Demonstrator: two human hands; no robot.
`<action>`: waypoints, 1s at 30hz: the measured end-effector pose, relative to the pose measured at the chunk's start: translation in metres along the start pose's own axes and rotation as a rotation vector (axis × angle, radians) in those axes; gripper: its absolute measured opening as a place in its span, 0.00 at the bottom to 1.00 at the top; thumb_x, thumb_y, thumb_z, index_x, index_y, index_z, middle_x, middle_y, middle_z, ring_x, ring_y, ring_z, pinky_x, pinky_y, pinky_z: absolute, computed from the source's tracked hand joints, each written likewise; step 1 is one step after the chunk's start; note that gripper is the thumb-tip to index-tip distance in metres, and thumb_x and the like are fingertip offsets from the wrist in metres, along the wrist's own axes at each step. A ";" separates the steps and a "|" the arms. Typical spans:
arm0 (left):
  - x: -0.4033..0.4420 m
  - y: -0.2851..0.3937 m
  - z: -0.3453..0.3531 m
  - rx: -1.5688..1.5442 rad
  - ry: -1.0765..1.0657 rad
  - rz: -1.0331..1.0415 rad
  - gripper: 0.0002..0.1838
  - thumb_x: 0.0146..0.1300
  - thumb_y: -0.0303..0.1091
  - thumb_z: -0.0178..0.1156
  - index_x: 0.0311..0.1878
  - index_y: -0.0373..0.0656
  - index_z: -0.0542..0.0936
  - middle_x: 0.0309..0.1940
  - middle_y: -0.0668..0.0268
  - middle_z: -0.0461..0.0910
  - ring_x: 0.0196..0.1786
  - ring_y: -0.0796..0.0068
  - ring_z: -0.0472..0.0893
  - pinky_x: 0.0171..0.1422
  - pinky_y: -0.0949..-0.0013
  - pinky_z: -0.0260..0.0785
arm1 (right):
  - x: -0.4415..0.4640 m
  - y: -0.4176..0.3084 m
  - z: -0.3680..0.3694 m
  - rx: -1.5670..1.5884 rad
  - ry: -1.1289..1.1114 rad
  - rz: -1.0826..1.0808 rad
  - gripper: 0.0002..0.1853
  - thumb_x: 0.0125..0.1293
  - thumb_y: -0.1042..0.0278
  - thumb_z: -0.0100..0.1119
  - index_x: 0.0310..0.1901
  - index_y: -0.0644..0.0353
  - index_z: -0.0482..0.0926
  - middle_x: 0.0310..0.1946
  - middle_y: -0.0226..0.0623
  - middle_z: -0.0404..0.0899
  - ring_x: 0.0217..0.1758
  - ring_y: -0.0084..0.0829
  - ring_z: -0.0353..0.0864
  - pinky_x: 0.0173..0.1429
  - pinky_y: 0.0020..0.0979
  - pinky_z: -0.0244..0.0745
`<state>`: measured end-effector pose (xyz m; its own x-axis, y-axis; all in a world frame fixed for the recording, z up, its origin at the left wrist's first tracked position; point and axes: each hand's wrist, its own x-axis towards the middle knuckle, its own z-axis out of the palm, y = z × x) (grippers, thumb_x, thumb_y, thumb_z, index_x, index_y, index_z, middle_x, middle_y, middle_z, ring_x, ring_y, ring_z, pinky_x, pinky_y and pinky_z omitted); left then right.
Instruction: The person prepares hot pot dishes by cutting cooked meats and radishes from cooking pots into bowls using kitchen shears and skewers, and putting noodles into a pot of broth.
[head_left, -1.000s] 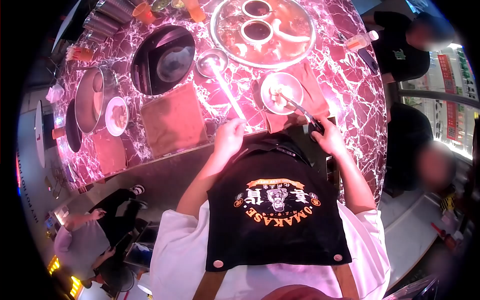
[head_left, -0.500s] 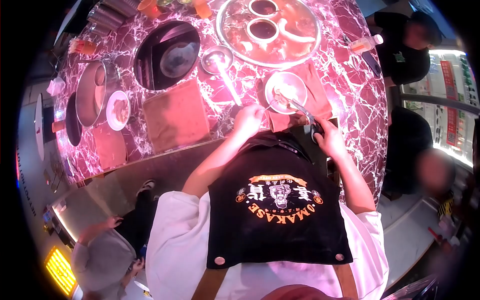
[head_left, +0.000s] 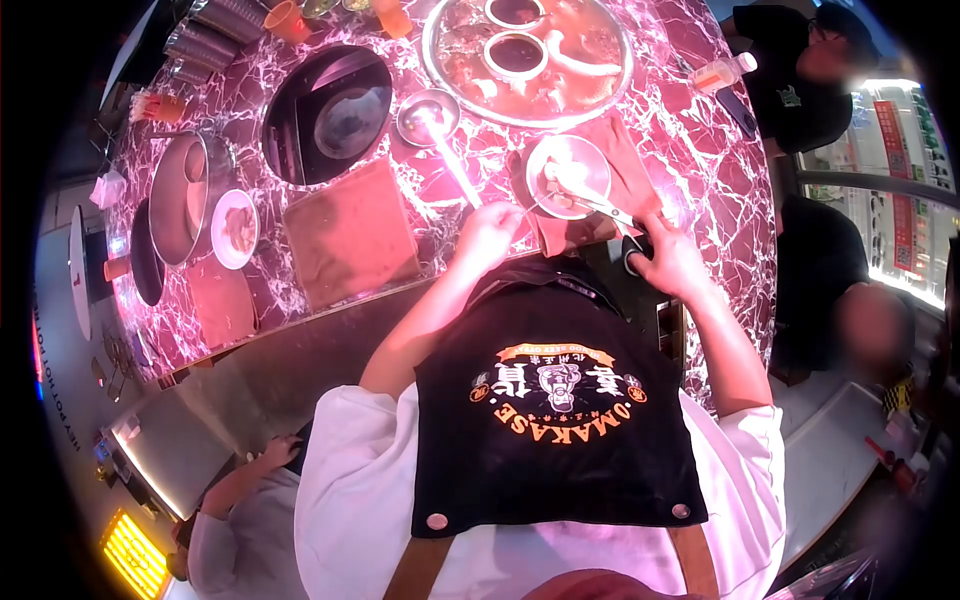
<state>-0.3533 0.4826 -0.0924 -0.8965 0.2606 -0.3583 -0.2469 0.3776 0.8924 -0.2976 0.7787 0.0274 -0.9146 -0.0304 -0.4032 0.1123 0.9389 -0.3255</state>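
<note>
"Holding what, the right hand point(head_left: 674, 258)?"

"Scissors point(head_left: 603, 207), fingers clenched round the handle, blades over the food point(head_left: 564, 167) in the pale bowl point(head_left: 538, 184), by the near right cloth point(head_left: 627, 160)."

"And the left hand point(head_left: 490, 236)?"

"Curled left of the bowl; I can't tell what those fingers grasp. On the far side sits a round pot point(head_left: 531, 124)."

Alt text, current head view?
A bare right hand holds black-handled scissors over a round white bowl of food; the left hand is beside it. Beyond, a round metal pan of reddish broth on a white-veined red table.
</note>
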 end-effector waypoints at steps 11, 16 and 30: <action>0.010 -0.008 0.003 0.051 0.024 0.024 0.12 0.70 0.34 0.60 0.49 0.37 0.84 0.40 0.56 0.87 0.42 0.66 0.86 0.49 0.66 0.75 | -0.025 0.010 -0.020 0.067 0.016 0.047 0.33 0.52 0.61 0.69 0.61 0.56 0.73 0.48 0.53 0.82 0.51 0.51 0.84 0.55 0.48 0.79; 0.004 0.012 0.009 0.261 -0.004 0.103 0.12 0.68 0.35 0.60 0.50 0.40 0.84 0.38 0.54 0.86 0.40 0.61 0.87 0.47 0.63 0.76 | -0.002 0.000 0.005 0.073 0.008 0.043 0.30 0.53 0.61 0.69 0.60 0.56 0.73 0.47 0.56 0.82 0.51 0.54 0.84 0.55 0.48 0.78; 0.040 0.084 -0.021 0.824 -0.229 0.215 0.11 0.65 0.33 0.55 0.42 0.45 0.86 0.37 0.52 0.85 0.44 0.48 0.84 0.50 0.49 0.76 | -0.008 0.009 -0.015 -0.255 0.117 -0.238 0.29 0.51 0.68 0.69 0.57 0.57 0.73 0.45 0.43 0.77 0.50 0.47 0.81 0.54 0.46 0.78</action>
<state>-0.4182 0.5059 -0.0262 -0.7757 0.5377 -0.3304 0.3413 0.7978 0.4970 -0.2953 0.7928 0.0399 -0.9435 -0.2322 -0.2363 -0.1956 0.9661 -0.1684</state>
